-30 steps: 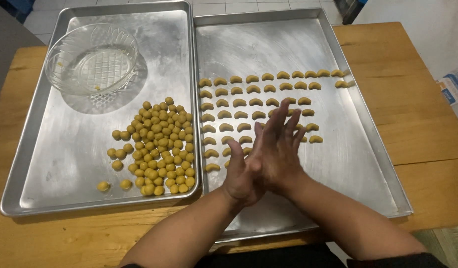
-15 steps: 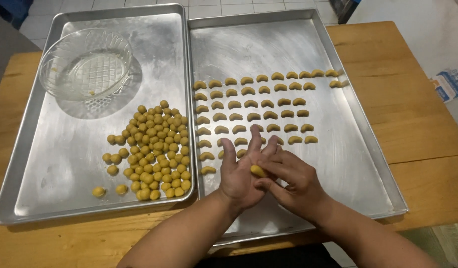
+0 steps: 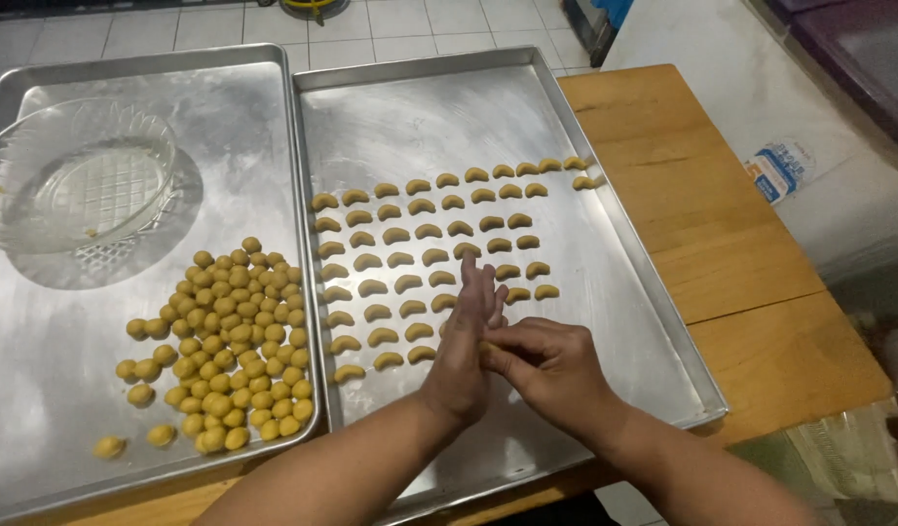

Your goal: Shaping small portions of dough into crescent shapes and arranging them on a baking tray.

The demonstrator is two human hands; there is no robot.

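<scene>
- Right, I've got both hands over the near edge of the right tray (image 3: 654, 321), close together and touching.
- My left hand (image 3: 464, 346) stands edge-up, fingers straight and pressed flat, pointing away from me; it's flattened out, gripping nothing that I can see.
- My right hand (image 3: 546, 365) is curled, fingertips drawn in against the left palm; a sliver of dough (image 3: 487, 345) shows between them, so it looks pinched there, though most of it is hidden.
- Just beyond the hands, rows of crescents (image 3: 425, 234) lie on the right tray, small curved yellow pieces set in neat lines running across it; the nearest ones sit just beside my left fingers.
- On the left tray (image 3: 40, 390), touching the right one along its long side, there's a heap of dough balls (image 3: 230, 341) near the inner rim, with a few strays off toward the front left corner.
- A clear glass bowl (image 3: 74, 180) sits at the far end of that left tray, well apart from my hands.
- Both trays rest on a wooden surface (image 3: 741, 263), bare wood showing to the right.
</scene>
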